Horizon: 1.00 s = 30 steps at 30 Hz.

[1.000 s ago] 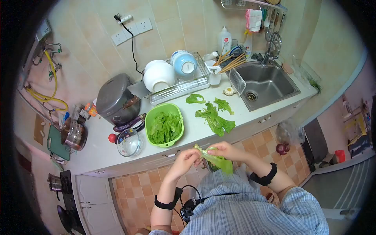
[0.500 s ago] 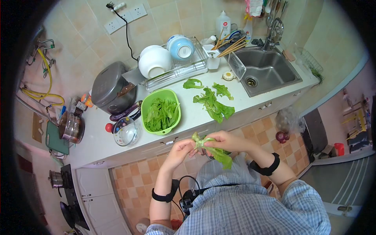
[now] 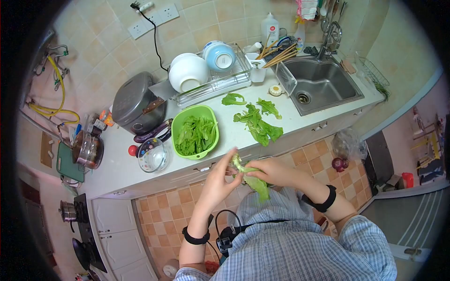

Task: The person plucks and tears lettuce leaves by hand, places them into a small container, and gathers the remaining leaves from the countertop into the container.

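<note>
In the head view, my right hand [image 3: 266,170] is closed around a small head of leafy lettuce [image 3: 257,185], in front of the counter edge. Its pale stem end points up and to the left, while the green leaves hang down. Beside the stem, my left hand [image 3: 220,179] has its fingers stretched out and thumb apart; whether it touches the stem I cannot tell. On the counter, a green basket [image 3: 216,140] holds several torn leaves. More loose lettuce leaves [image 3: 258,125] lie to its right.
A glass bowl [image 3: 153,157], eggplants [image 3: 154,132] and a rice cooker [image 3: 136,105] stand left of the basket. Behind are a dish rack [image 3: 213,91] with bowls and a chopstick holder [image 3: 257,70]. The sink [image 3: 323,86] is at the right. Onions [image 3: 338,164] lie low at right.
My left hand's fingers have loosened from the lettuce stem and stretched upward. The lettuce has tilted in my right hand, its leaves shifting slightly left. The view has moved slightly.
</note>
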{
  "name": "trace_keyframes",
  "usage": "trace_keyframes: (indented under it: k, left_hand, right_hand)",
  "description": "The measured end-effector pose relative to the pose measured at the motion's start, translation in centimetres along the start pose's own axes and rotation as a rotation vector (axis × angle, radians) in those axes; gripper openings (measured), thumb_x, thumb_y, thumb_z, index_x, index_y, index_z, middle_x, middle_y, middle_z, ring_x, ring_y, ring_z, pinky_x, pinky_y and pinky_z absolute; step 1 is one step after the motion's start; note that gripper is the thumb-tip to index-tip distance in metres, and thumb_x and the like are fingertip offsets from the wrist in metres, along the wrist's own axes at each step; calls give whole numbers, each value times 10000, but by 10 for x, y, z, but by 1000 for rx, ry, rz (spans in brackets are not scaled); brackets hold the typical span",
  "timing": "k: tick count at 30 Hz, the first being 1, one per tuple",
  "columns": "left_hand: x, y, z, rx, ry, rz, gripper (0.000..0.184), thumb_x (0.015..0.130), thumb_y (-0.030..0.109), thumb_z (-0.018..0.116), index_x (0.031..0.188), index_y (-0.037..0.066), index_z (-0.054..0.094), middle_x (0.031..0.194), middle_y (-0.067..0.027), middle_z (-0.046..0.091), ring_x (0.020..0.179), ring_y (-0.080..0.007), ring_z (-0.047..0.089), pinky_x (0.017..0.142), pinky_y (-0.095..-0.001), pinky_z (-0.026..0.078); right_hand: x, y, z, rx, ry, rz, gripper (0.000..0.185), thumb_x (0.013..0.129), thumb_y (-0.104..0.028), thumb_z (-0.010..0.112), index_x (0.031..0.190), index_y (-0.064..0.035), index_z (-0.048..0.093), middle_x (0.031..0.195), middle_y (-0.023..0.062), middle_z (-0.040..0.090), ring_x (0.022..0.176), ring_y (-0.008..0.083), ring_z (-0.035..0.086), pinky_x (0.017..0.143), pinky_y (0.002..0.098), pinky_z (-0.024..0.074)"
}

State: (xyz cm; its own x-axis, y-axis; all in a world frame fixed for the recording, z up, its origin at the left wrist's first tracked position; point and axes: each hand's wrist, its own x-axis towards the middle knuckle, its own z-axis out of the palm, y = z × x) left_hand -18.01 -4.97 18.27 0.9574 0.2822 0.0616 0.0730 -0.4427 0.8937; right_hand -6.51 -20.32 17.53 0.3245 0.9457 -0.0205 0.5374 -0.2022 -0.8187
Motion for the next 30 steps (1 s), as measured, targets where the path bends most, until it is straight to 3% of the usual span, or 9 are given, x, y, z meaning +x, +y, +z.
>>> trace_keyframes:
  k: [2, 7, 11, 15, 21, 23, 24, 26, 30]
  left_hand:
    - [1, -2, -2, 25, -80, 59, 396, 694, 118, 634, 1064, 46, 513, 935, -110, 493, 787, -201, 543, 717, -287, 447]
    - [2, 10, -8, 458, -45, 201, 229, 699, 138, 596, 915, 64, 596, 1008, -108, 484, 972, -274, 468, 901, -383, 335]
    - [8, -6, -12, 469, -97, 405, 200, 711, 168, 596, 881, 66, 605, 971, -108, 527, 976, -261, 482, 961, -404, 278]
    - [6, -15, -12, 342, -273, 267, 138, 763, 174, 569, 849, 73, 603, 804, -78, 592, 869, -229, 538, 997, -397, 247]
    - [7, -13, -6, 273, -322, 165, 164, 771, 182, 561, 858, 47, 597, 785, -101, 594, 733, -240, 560, 970, -394, 295]
    - [6, -17, -2, 340, -250, 242, 169, 767, 171, 562, 860, 34, 595, 771, -113, 588, 694, -250, 554, 852, -363, 401]
    - [5, -17, 0, 339, -258, 245, 169, 767, 171, 562, 860, 34, 595, 771, -113, 588, 694, -250, 554, 852, -363, 401]
    - [4, -17, 2, 297, -253, 191, 173, 768, 166, 559, 863, 26, 594, 769, -127, 586, 683, -266, 548, 697, -340, 445]
    - [1, -13, 7, 315, -253, 163, 178, 775, 168, 551, 867, 21, 594, 779, -134, 590, 695, -270, 547, 600, -329, 435]
  right_hand:
    - [0, 5, 1, -10, -5, -26, 281, 833, -284, 477, 965, -43, 536, 782, 192, 571, 727, 342, 554, 629, 408, 422]
    - [0, 6, -1, 9, -71, -18, 296, 842, -295, 461, 987, -49, 541, 786, 187, 576, 731, 340, 555, 635, 403, 423]
    - [3, 15, 0, 14, -124, -14, 301, 851, -300, 450, 1007, -58, 538, 797, 175, 580, 732, 323, 561, 642, 387, 426]
    - [5, 19, 1, 94, -191, -6, 305, 862, -300, 439, 1018, -57, 536, 820, 154, 587, 742, 272, 565, 664, 348, 429]
    - [6, 29, 2, 198, -206, -13, 344, 832, -334, 493, 993, -33, 540, 844, 141, 590, 767, 246, 563, 675, 330, 430]
    - [6, 22, 1, 108, -217, -5, 386, 778, -371, 565, 940, -20, 555, 817, 148, 592, 745, 249, 567, 663, 329, 432]
    - [7, 24, 2, 111, -210, 1, 386, 778, -371, 565, 940, -20, 555, 817, 148, 592, 745, 249, 567, 663, 329, 432]
    - [10, 32, 6, 55, -184, 8, 399, 734, -378, 618, 876, -8, 571, 775, 145, 596, 714, 251, 569, 647, 331, 434]
    - [10, 38, 9, 88, -151, -3, 366, 723, -351, 638, 826, -4, 580, 739, 136, 599, 684, 233, 569, 628, 326, 435]
